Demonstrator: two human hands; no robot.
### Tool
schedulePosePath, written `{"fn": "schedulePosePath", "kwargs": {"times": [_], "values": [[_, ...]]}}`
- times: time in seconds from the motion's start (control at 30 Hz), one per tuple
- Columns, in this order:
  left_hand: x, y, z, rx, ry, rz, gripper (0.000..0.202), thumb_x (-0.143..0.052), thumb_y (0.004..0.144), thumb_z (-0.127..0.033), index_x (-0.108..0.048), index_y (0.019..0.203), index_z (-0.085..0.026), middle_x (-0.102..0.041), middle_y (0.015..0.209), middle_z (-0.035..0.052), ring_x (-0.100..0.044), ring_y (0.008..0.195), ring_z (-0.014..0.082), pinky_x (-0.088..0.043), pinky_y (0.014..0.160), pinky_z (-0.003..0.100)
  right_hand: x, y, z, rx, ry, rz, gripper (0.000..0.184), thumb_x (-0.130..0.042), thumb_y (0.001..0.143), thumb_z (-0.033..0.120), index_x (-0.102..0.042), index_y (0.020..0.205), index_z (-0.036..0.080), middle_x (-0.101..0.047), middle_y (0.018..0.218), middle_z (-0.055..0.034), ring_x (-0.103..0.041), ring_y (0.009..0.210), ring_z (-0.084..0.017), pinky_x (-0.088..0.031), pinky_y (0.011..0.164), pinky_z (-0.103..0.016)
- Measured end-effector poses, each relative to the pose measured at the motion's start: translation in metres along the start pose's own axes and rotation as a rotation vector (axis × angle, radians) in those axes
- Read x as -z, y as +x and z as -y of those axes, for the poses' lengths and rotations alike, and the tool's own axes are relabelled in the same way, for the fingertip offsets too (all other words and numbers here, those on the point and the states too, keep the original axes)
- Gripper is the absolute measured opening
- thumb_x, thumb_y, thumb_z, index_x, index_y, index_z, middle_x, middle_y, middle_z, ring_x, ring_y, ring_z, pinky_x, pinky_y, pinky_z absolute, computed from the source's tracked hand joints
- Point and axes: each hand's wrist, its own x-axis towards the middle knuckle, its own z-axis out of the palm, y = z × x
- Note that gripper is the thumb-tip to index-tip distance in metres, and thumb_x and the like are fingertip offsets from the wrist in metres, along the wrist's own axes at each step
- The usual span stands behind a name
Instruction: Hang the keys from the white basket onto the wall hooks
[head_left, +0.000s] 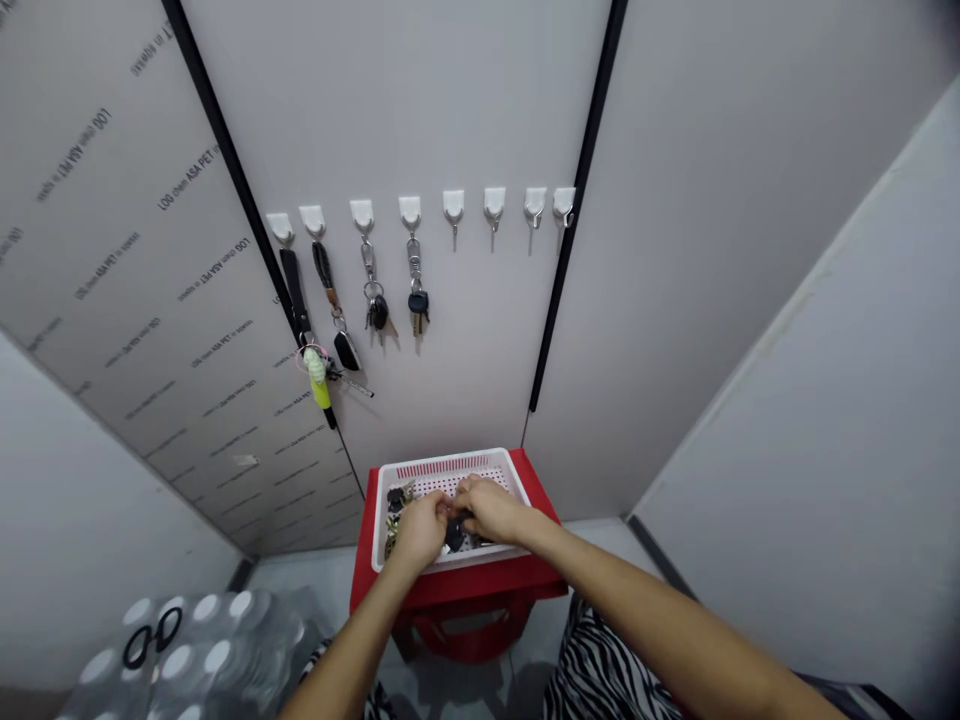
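While both hands (421, 527) (489, 507) curl over the basket (442, 466), grip unclear, the lettered panel (187, 285) reads "ASA PET".

Black item (455, 533) by the fingers (468, 490), partly hidden, its exact kind unclear

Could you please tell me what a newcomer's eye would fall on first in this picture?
Probably the row of white hooks across the pale panel, with key sets hanging from the four leftmost. Next, perhaps, the bright red stand below, bearing a white basket into which the left hand and right hand both reach. At lower left, the white-capped bottles also catch the eye.
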Motion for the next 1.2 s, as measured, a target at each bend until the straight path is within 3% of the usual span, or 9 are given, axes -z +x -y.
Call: {"fn": "schedulePosePath", "kwargs": {"times": [0.1,0.2,0.37,0.5,0.63,0.73,0.9,1.03,1.2], "values": [[0.002,-0.001,-0.002,-0.004,-0.106,-0.013,0.022,-0.033,0.068,-0.016,-0.052,0.08,-0.016,-0.058,0.076,0.003,-0.05,0.07,0.0103,-0.034,0.064,0.02,0.002,0.002,-0.004,-0.104,0.122,-0.073,0.016,-0.043,0.062,0.016,-0.057,0.069,0.015,-0.056,0.067,-0.0031,-0.045,0.065,-0.011,-0.031,0.059,-0.02],[0.004,-0.003,-0.005,-0.057,-0.101,0.053,0.02,-0.039,0.065,-0.025,-0.051,0.078,-0.016,-0.057,0.074,0.0022,-0.05,0.068,0.0113,-0.034,0.061,0.02,0.005,0.0,-0.01,-0.229,0.235,-0.085,0.02,-0.038,0.064,0.014,-0.057,0.069,0.014,-0.056,0.063,-0.0018,-0.045,0.056,-0.008,-0.031,0.053,-0.017],[0.001,-0.004,-0.006,0.053,0.089,0.081,0.02,-0.049,0.049,-0.013,-0.052,0.068,-0.018,-0.055,0.066,0.0003,-0.048,0.063,0.0137,-0.032,0.056,0.022,0.004,-0.009,-0.01,-0.149,0.136,-0.026,0.021,-0.051,0.055,0.02,-0.059,0.074,0.018,-0.057,0.075,-0.0035,-0.047,0.074,-0.015,-0.032,0.065,-0.023],[0.004,0.002,-0.005,0.038,-0.223,0.083,0.019,-0.044,0.047,-0.005,-0.049,0.062,-0.014,-0.049,0.056,-0.0022,-0.044,0.055,0.0092,-0.032,0.052,0.019,0.004,-0.01,-0.003,-0.147,0.197,-0.113,0.03,-0.053,0.054,0.022,-0.057,0.084,0.02,-0.056,0.079,-0.0046,-0.045,0.079,-0.018,-0.031,0.07,-0.029],[0.02,0.01,-0.009,0.025,-0.685,0.086,0.021,-0.046,0.048,-0.005,-0.045,0.066,-0.014,-0.045,0.057,-0.0043,-0.043,0.054,0.0062,-0.034,0.053,0.018,0.01,-0.002,0.0,-0.082,0.629,-0.18,0.022,-0.046,0.06,0.019,-0.054,0.081,0.016,-0.055,0.077,-0.0024,-0.047,0.072,-0.012,-0.034,0.067,-0.024],[0.037,0.014,-0.013,-0.035,-0.775,0.146,0.028,-0.05,0.047,-0.008,-0.045,0.074,-0.014,-0.044,0.06,-0.0046,-0.042,0.055,0.0058,-0.034,0.054,0.018,0.017,0.004,0.0,-0.137,0.932,-0.156,0.013,-0.046,0.06,0.018,-0.049,0.072,0.014,-0.051,0.06,0.0018,-0.044,0.054,-0.007,-0.035,0.052,-0.019],[0.061,0.018,-0.023,-0.232,-0.293,0.208,0.026,-0.049,0.051,-0.008,-0.05,0.076,-0.015,-0.048,0.062,-0.0034,-0.042,0.057,0.0075,-0.034,0.056,0.02,0.031,0.007,0.0,-0.247,1.035,-0.138,0.004,-0.046,0.058,0.014,-0.045,0.062,0.014,-0.04,0.044,0.0068,-0.036,0.041,-0.004,-0.027,0.041,-0.016],[0.072,0.018,-0.033,-0.39,0.193,-0.037,0.011,-0.045,0.059,-0.012,-0.051,0.066,-0.017,-0.052,0.066,-0.0006,-0.043,0.07,0.0127,-0.032,0.064,0.027,0.04,0.007,-0.003,-0.307,0.871,-0.234,0.013,-0.044,0.06,0.016,-0.051,0.07,0.014,-0.046,0.049,0.0046,-0.037,0.044,-0.005,-0.029,0.044,-0.017],[0.078,0.02,-0.039,-0.557,0.42,-0.29,0.011,-0.04,0.067,-0.014,-0.049,0.071,-0.019,-0.054,0.074,-0.0005,-0.042,0.077,0.0126,-0.025,0.08,0.034,0.056,0.007,-0.004,-0.183,0.542,-0.35,0.014,-0.047,0.058,0.016,-0.058,0.066,0.015,-0.052,0.06,0.0009,-0.043,0.056,-0.008,-0.032,0.057,-0.02]]}}
